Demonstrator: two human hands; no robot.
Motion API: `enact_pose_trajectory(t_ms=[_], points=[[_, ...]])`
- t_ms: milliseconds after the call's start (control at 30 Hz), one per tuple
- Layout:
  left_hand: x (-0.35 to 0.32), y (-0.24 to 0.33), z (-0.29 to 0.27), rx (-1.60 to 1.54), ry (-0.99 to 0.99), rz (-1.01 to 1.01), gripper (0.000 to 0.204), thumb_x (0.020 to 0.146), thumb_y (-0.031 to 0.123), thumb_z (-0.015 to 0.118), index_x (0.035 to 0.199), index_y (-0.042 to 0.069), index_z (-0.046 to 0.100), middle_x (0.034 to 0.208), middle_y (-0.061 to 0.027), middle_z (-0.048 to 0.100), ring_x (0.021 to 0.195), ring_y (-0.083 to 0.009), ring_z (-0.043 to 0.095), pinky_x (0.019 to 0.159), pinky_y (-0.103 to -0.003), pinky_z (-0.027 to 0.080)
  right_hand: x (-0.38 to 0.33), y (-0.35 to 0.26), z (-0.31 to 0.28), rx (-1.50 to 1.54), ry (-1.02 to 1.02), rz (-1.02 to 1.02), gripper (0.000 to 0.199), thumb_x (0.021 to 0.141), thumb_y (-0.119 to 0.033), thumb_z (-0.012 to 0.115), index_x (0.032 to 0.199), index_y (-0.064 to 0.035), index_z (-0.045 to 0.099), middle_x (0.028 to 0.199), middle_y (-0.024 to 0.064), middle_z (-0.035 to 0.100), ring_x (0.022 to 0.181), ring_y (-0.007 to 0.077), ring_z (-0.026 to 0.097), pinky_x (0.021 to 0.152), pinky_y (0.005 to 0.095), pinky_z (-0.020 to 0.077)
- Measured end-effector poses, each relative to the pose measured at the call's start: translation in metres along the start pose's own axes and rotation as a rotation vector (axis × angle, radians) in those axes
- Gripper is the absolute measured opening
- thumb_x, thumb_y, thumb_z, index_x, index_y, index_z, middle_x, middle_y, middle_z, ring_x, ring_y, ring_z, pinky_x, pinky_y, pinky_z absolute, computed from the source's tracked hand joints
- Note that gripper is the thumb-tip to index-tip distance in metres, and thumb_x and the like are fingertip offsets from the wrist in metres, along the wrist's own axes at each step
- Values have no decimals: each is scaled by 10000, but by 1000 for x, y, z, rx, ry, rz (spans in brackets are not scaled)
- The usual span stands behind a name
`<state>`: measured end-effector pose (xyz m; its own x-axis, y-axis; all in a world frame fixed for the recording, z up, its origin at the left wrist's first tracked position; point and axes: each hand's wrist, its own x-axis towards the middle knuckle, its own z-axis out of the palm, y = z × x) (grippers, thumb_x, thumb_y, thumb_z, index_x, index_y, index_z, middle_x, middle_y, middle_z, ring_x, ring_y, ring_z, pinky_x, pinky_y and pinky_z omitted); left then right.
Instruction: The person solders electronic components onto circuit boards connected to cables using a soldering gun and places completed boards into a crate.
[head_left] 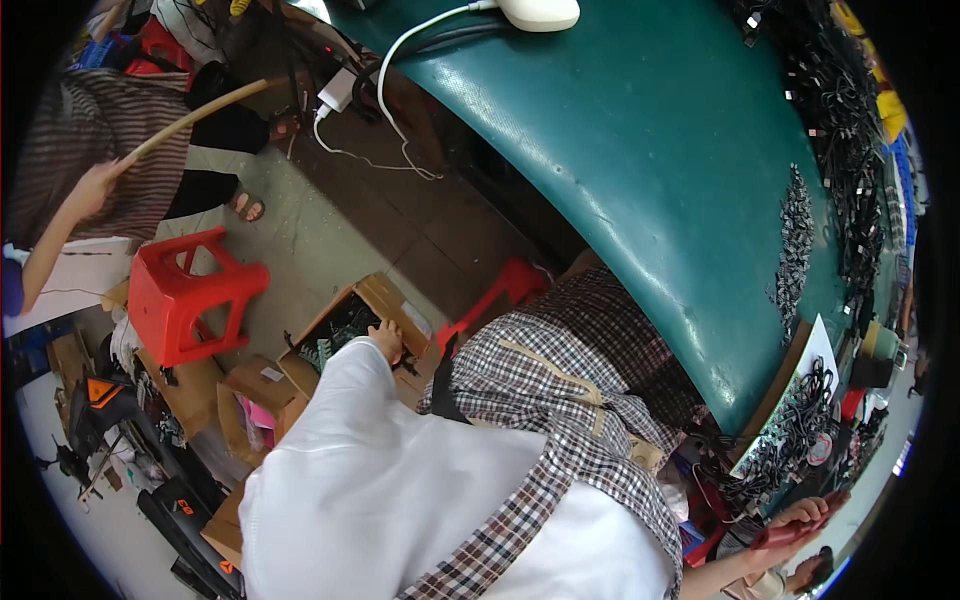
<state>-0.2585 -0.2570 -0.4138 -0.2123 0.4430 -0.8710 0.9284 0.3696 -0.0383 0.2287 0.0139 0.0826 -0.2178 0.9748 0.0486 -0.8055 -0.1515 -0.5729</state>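
Observation:
My left hand [387, 340], at the end of a white sleeve, reaches down into an open cardboard box [395, 300] on the floor that holds dark and green small parts. Its fingertips are among the parts, and I cannot tell whether they grip one. My right hand [800, 516] is low at the right edge, closed around a flat dark red object [790, 532]. It hovers near a white board [815, 350] piled with black cables. My checked apron [560, 400] fills the middle of the view.
A curved green table [650, 150] carries black cables and small metal parts along its right side. A red plastic stool [185, 290] and more cardboard boxes [250, 395] stand on the floor at left. A person in a striped top [90, 150] holds a long pale stick [195, 117].

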Motion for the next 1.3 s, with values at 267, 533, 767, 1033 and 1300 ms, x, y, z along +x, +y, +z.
enact_pose_trajectory(t_ms=[267, 533, 767, 1033, 1300], points=[[-16, 40, -129, -711, 185, 112, 406, 780, 267, 552, 1079, -7, 546, 1079, -199, 562, 1027, -328, 520, 862, -383, 420, -28, -4, -35, 196, 65, -142, 397, 875, -182, 527, 1234, -99, 377, 1024, -7, 460, 783, 92, 454, 676, 225, 423], [-98, 107, -258, -510, 556, 445, 294, 762, 232, 530, 820, -50, 593, 852, -236, 590, 852, -359, 563, 762, -423, 444, -61, -2, -60, 283, 6, -262, 501, 886, -186, 505, 1336, -155, 286, 1101, 35, 464, 801, 100, 487, 657, 211, 461], [-249, 152, -332, -73, 562, 652, 205, 768, 196, 580, 842, 13, 634, 818, -149, 628, 760, -301, 598, 704, -383, 464, -89, -9, -66, 296, -6, -337, 527, 873, -108, 512, 1343, -178, 286, 1084, 38, 481, 753, 88, 461, 632, 202, 443], [-250, 250, -441, -553, 1106, 915, 243, 682, 41, 648, 919, 21, 596, 805, -68, 554, 684, -202, 527, 647, -304, 436, -77, -13, -79, 288, 65, -322, 505, 902, -148, 462, 1358, -188, 250, 1077, 28, 457, 738, 78, 430, 603, 190, 409], [-217, 281, -459, -455, 996, 866, 112, 693, 28, 632, 798, 9, 598, 705, -66, 500, 611, -162, 484, 572, -270, 402, -64, -25, -83, 301, 178, -321, 559, 894, -136, 471, 1377, -211, 201, 1079, 38, 438, 713, 90, 411, 595, 196, 392]])
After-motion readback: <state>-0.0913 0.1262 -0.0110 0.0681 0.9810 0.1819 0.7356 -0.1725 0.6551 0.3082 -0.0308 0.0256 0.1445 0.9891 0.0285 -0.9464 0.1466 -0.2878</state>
